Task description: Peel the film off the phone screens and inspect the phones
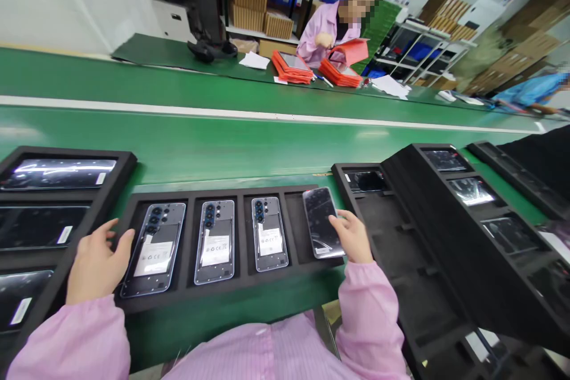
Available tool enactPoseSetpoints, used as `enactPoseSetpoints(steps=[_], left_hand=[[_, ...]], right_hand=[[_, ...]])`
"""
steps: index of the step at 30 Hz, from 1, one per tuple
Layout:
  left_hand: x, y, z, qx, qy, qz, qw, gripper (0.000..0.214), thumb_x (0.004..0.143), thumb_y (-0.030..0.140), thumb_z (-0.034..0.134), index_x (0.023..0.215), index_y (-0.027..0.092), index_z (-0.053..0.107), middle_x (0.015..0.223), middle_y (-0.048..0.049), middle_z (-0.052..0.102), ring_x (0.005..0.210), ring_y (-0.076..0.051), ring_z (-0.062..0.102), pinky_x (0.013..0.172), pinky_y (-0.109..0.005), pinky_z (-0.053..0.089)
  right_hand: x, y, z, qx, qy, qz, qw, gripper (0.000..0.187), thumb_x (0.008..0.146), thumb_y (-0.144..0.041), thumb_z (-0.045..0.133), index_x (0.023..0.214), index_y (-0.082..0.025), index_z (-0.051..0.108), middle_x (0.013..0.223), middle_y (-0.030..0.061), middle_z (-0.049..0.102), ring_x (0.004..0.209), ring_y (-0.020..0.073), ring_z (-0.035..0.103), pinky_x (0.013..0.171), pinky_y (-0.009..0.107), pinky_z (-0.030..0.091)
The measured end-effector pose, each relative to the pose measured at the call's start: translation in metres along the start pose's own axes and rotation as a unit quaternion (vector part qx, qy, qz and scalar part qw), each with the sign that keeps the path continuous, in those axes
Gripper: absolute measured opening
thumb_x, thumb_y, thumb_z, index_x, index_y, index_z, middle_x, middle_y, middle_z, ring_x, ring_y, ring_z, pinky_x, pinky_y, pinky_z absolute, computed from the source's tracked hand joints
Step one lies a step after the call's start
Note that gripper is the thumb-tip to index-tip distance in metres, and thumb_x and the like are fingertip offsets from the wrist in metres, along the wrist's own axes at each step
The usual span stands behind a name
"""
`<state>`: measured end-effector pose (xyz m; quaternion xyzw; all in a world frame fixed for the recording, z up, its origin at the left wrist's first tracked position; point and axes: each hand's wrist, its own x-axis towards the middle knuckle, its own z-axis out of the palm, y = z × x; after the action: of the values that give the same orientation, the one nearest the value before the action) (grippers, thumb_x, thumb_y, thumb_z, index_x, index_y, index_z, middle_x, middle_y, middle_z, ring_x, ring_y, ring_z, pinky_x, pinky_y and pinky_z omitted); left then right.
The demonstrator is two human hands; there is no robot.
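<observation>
A black foam tray with a row of slots lies in front of me. Three smartphones rest in it with their backs up, showing camera lenses and white labels: a left one, a middle one and a third. My right hand grips another smartphone by its right edge, screen side up and slightly tilted, over the rightmost slot. At the tray's left end is my left hand, thumb and fingers apart, beside the left phone; whether it touches the tray I cannot tell.
More black trays with phones stand at the left and right, the right ones partly stacked. Behind runs a green conveyor belt with a white rail. Across it, a co-worker in pink handles red sleeves.
</observation>
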<state>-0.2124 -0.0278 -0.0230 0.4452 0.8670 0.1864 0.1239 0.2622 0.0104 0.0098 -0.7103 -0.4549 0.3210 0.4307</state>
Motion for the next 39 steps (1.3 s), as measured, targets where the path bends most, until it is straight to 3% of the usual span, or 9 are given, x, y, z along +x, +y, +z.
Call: enactPoseSetpoints(steps=[4,8,14,19,21,24,30,34,39], left_hand=[[-0.025,0.013,0.006,-0.009,0.126,0.102,0.987,0.056,0.085,0.053,0.043,0.123,0.015,0.06,0.105,-0.0134,0.061,0.102,-0.031,0.059,0.1,-0.046,0.046],[-0.048,0.023,0.02,0.004,0.053,0.187,0.981,0.056,0.087,0.048,0.042,0.127,0.012,0.056,0.118,-0.0178,0.057,0.113,-0.033,0.056,0.102,-0.045,0.044],[-0.055,0.024,0.036,0.046,0.073,0.132,0.987,0.065,0.09,0.053,0.037,0.136,0.008,0.048,0.136,-0.0249,0.046,0.127,-0.039,0.046,0.105,-0.05,0.039],[-0.059,0.03,0.041,0.086,0.061,0.116,0.988,0.069,0.09,0.052,0.039,0.142,0.007,0.04,0.139,-0.0275,0.043,0.125,-0.04,0.047,0.099,-0.051,0.042],[-0.06,0.034,0.042,0.1,0.065,0.116,0.986,0.07,0.091,0.052,0.039,0.143,0.005,0.039,0.137,-0.0285,0.044,0.123,-0.041,0.047,0.097,-0.05,0.042],[-0.058,0.038,0.04,0.118,0.066,0.107,0.985,0.067,0.09,0.049,0.041,0.142,0.006,0.04,0.133,-0.0286,0.046,0.118,-0.042,0.048,0.094,-0.051,0.042],[-0.052,0.043,0.033,0.105,0.031,0.079,0.991,0.07,0.086,0.045,0.051,0.144,0.008,0.039,0.127,-0.0259,0.05,0.114,-0.042,0.05,0.092,-0.051,0.044],[-0.049,0.041,0.029,0.056,0.014,0.073,0.996,0.069,0.085,0.044,0.055,0.143,0.009,0.041,0.13,-0.0257,0.049,0.119,-0.042,0.048,0.096,-0.052,0.042],[-0.037,0.031,0.014,-0.079,-0.052,0.038,0.995,0.078,0.082,0.042,0.058,0.146,0.005,0.032,0.128,-0.0243,0.053,0.121,-0.036,0.05,0.102,-0.047,0.04]], right_hand=[[-0.009,-0.003,0.024,-0.025,-0.049,-0.017,0.998,0.054,0.071,-0.054,0.066,0.102,-0.01,0.062,0.057,-0.0008,0.057,0.053,0.0131,0.052,0.053,0.025,0.043],[-0.008,-0.001,0.027,-0.044,-0.072,-0.034,0.996,0.055,0.078,-0.051,0.061,0.113,-0.009,0.059,0.059,-0.0006,0.058,0.058,0.0154,0.057,0.059,0.027,0.048],[-0.004,0.021,0.031,-0.058,-0.134,-0.067,0.987,0.06,0.084,-0.05,0.054,0.128,-0.01,0.054,0.097,0.0126,0.068,0.093,0.0239,0.066,0.085,0.04,0.054],[-0.03,0.014,0.049,-0.175,-0.001,-0.203,0.963,0.065,0.087,-0.04,0.057,0.142,-0.01,0.042,0.143,0.0217,0.039,0.136,0.0342,0.036,0.109,0.058,0.034],[-0.044,0.004,0.059,-0.222,0.031,-0.302,0.927,0.05,0.093,-0.032,0.05,0.139,-0.013,0.047,0.139,0.0193,0.045,0.132,0.0309,0.041,0.106,0.052,0.04],[-0.062,-0.011,0.079,-0.266,-0.058,-0.355,0.895,0.034,0.095,-0.025,0.045,0.124,-0.015,0.059,0.111,0.0132,0.064,0.103,0.0253,0.06,0.091,0.04,0.051],[-0.083,-0.026,0.132,-0.463,-0.074,-0.323,0.822,0.062,0.087,-0.036,0.054,0.133,0.004,0.047,0.121,0.031,0.056,0.1,0.0384,0.054,0.078,0.05,0.048],[-0.077,-0.027,0.152,-0.479,-0.055,-0.311,0.819,0.064,0.086,-0.034,0.055,0.134,0.007,0.045,0.132,0.0357,0.045,0.113,0.0428,0.047,0.083,0.051,0.046],[-0.071,-0.045,0.147,-0.48,-0.086,-0.302,0.819,0.049,0.084,-0.022,0.049,0.125,0.005,0.049,0.117,0.0279,0.057,0.106,0.0329,0.057,0.086,0.039,0.047]])
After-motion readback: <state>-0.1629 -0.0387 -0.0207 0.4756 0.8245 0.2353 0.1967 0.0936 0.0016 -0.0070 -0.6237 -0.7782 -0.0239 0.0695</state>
